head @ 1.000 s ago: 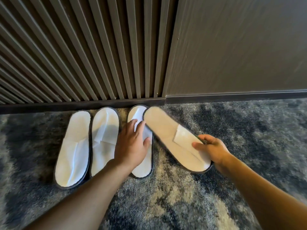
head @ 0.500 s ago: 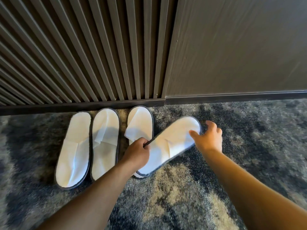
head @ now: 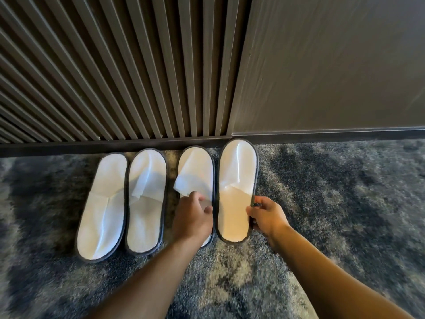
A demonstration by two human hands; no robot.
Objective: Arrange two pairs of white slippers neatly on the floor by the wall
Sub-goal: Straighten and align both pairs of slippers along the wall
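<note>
Several white slippers with dark edging lie side by side on the carpet, toes toward the wall. The far-left slipper and the second slipper lie together untouched. My left hand rests on the heel half of the third slipper, fingers curled at its inner edge. My right hand pinches the right edge of the fourth slipper, which stands a little farther forward, its toe reaching the baseboard.
A ribbed dark wood panel and a plain dark wall rise behind the slippers. Mottled grey-blue carpet spreads to the right and toward me.
The fourth slipper lay slanted across the third one's heel half a second ago. It now lies straight and parallel, right of the third. My right hand slid from its toe to its side.
</note>
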